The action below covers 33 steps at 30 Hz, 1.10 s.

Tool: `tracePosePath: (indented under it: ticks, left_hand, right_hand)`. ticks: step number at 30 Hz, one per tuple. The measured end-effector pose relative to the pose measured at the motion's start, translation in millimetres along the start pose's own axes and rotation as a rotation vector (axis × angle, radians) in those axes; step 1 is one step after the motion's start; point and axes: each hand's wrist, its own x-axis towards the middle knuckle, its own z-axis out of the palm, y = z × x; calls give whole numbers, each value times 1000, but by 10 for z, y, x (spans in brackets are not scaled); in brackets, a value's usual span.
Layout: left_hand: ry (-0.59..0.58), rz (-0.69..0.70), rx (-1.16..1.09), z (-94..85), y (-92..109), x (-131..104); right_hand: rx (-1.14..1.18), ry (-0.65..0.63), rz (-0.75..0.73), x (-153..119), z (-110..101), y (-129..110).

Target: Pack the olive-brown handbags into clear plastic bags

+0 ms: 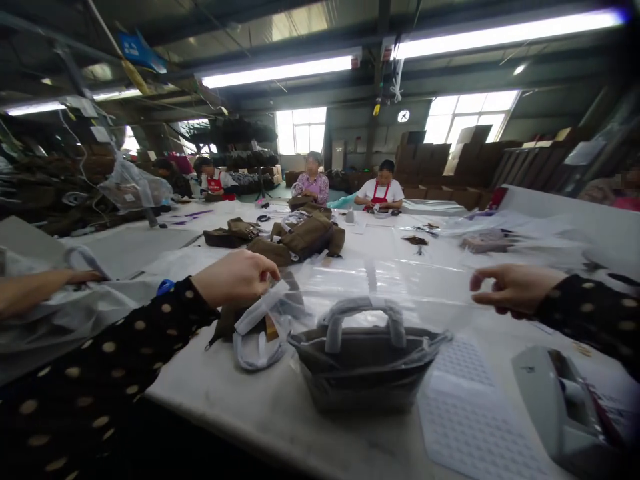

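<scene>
A dark handbag [350, 393] stands upright near the front edge of the white table [220, 400], between the two hands but nearer the wearer's body. Its long axis runs left to right, its mouth faces up, and its arched handle [363, 308] points upward, wrapped in pale, cloudy padding. The bag's sides taper toward a narrower base, and thin, glossy plastic wraps the dark body.

Beyond it, smooth clear film [370, 277] spreads between the hands, creased and shining under the lights. The left hand [237, 275] is above a second dark bag with a wrapped, looped strap [257, 365]; its fingers are curled, tips close together. The right hand [515, 290] is well apart from it, palm turned inward, thumb and forefinger bent toward each other. Whether either hand pinches the film, I cannot tell.

Right of the handbag lie a white sheet [475, 420] with a regular raised-looking pattern and a hard grey machine [545, 400]. Brown fabric bags [310, 233] are heaped farther back.
</scene>
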Motion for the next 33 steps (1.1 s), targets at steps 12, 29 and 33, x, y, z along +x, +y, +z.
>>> tracePosePath:
  ticks: [12,29,33]
  left_hand:
    - [-73,82,-171,23,-136,141]
    - [-111,146,-65,-142,-187,482]
    - [-226,208,-89,-202,-324,457]
  right_hand:
    - [-362,707,-993,-463,473,-772]
    - [31,-314,-700,147,685,-1252]
    - [24,-205,-475,205,459,-864]
